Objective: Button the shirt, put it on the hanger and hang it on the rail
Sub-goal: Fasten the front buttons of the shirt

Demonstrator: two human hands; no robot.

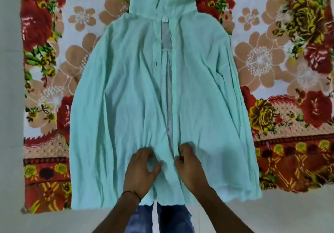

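Note:
A mint-green shirt [126,97] lies flat and face up on a floral bed cover, collar at the far end and hem toward me. Its front is open along a narrow gap down the middle, with buttonholes visible on the left placket [156,64]. My left hand [142,167] pinches the left front edge near the hem. My right hand [189,164] grips the right front edge beside it. The two edges sit a few centimetres apart between my hands. No hanger or rail is in view.
The floral bed cover [271,61] in red, peach and yellow spreads under the shirt to both sides. A pale floor or wall [10,106] borders the left and the near edge. My legs in blue jeans [162,218] stand at the near edge.

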